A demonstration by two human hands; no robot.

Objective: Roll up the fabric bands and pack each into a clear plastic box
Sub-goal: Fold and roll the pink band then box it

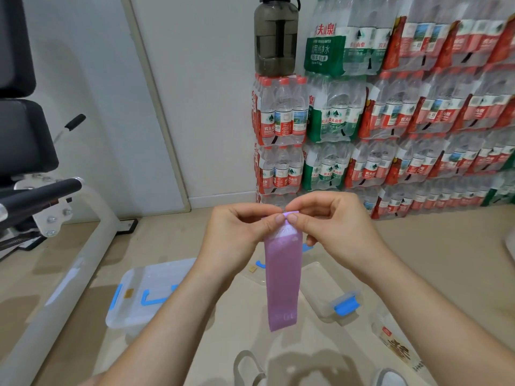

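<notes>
Head view. A: where's the band?

B: Pink fabric band (282, 277) is up in the air, mid-frame, hanging straight down over the floor (446, 260). Top end pinched, bottom end free, not touching anything.

A: Hands?

B: Left hand (239, 229) pinches the top edge w/ thumb + forefinger. Right hand (331, 221) does the same just beside it, thumbs nearly touching. So both are clamped on the band. Top edge is turned over a bit, and a white label shows just under the thumbs.

A: Boxes?

B: Clear plastic box (139, 296) w/ blue clips sits on the floor, left of the band, partly behind the left forearm. Second clear container (320, 285) w/ a blue latch (345, 306) sits right of the band, near the right forearm. Can't tell if that one's a box or a lid.

A: Bkgd?

B: Shrink-wrapped water bottle packs (390, 121) are stacked along the floor's far edge on the right, against the wall. Big dark jug (276, 37) stands on top of the leftmost stack. Black-padded gym bench (25, 135) w/ a white frame is at the floor's left edge.
</notes>
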